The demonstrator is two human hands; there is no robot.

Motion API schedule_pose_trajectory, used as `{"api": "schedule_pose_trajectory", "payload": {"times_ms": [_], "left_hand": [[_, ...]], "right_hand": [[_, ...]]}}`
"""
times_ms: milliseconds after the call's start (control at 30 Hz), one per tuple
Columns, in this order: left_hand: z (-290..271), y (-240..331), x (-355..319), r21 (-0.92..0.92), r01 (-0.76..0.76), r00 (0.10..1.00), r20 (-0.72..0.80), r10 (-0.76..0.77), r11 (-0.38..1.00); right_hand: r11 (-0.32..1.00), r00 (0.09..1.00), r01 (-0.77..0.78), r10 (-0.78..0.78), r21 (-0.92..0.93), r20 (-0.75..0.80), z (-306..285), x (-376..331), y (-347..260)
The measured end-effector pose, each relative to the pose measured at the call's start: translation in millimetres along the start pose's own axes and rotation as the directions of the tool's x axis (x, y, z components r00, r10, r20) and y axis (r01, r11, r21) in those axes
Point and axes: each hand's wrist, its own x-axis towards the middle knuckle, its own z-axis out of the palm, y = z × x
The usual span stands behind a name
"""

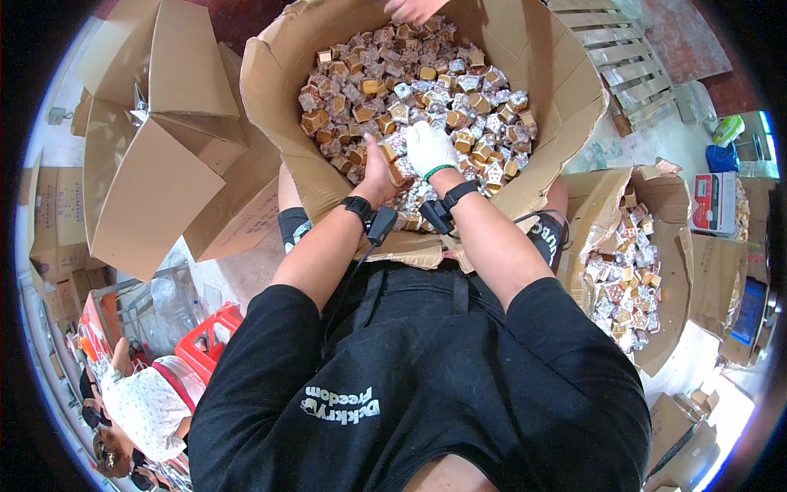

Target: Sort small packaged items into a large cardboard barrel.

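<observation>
Black fabric of the person's shirt fills the near foreground, and both forearms reach up from it into a big cardboard box (287, 74) heaped with small wrapped packets (410, 90), brown and silvery. The left hand (379, 168), bare, is closed around a few packets at the near edge of the heap; the right hand (428, 148), in a white glove, is curled over a handful just beside it, the two hands nearly touching. The packets look light, crinkly and probably slippery in their wrappers, loose enough to spill, so scooping from beneath with cupped fingers would likely hold them best. To the right, a second carton (697, 271) holds a similar pile. To the left, an open carton (156, 189) shows no contents. At the far rim, another person's hand (414, 8) reaches in.
</observation>
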Motion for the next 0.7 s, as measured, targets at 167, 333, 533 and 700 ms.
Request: {"api": "schedule_pose_trajectory", "payload": {"times_ms": [167,333,533,700], "left_hand": [[22.7,10.4,-29.0,0.022,-0.065,0.996,-0.061,0.066,0.998],[-3.5,10.0,6.3,0.060,-0.037,0.999,0.010,0.036,0.998],[-12.8,-0.9,39.7,0.248,-0.125,0.970,-0.173,0.171,0.961],[-38.2,-6.8,68.1,0.430,-0.151,0.930,-0.242,0.275,0.890]], "right_hand": [[0.999,0.997,0.048,-0.048,-0.001,-0.055,25.7,-0.6,20.7],[0.998,0.995,0.059,-0.057,0.024,-0.082,25.0,-5.5,13.9],[0.990,0.985,-0.072,0.089,0.119,-0.146,22.0,-11.6,3.1],[0.959,0.969,-0.195,0.220,0.208,-0.109,7.3,-18.9,-23.6]]}}
